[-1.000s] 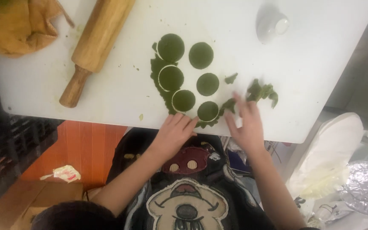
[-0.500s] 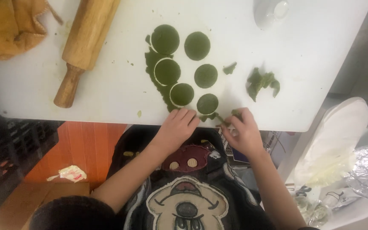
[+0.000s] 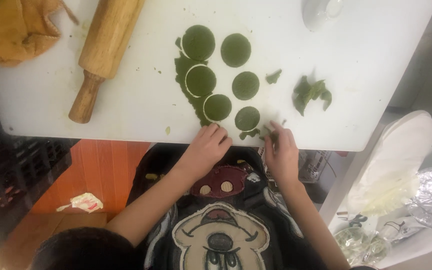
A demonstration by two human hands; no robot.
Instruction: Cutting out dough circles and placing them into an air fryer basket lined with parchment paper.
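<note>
Seen from the head camera looking straight down, a white rectangular table (image 3: pixel 126 100) fills the upper frame; on it six flat round green dough discs (image 3: pixel 236 50) are laid in two rough columns, with a ragged strip of leftover green dough (image 3: pixel 186 67) clinging along the left-hand column; the nearest disc (image 3: pixel 247 118) lies close to the table's near edge. The left hand (image 3: pixel 207 146) is rested at that edge just below the lowest left disc, its fingers loosely curled and nothing seen held in it; the right hand (image 3: pixel 279 150) is placed just right of the nearest disc, fingertips narrowed around small green dough scraps (image 3: pixel 250 133), though whether a scrap is actually pinched cannot be told. A small heap of torn green trimmings (image 3: pixel 312 93) is set apart to the right; a wooden rolling pin (image 3: pixel 107 50) lies well away at upper left, beside a crumpled mustard-yellow cloth (image 3: pixel 16 25); a white cup (image 3: pixel 321 11) is cut off at the top. The nearest disc could be dented or dragged out of round if the scraps touching it are pulled sideways; loose bits so near the edge could be swept off the table.
</note>
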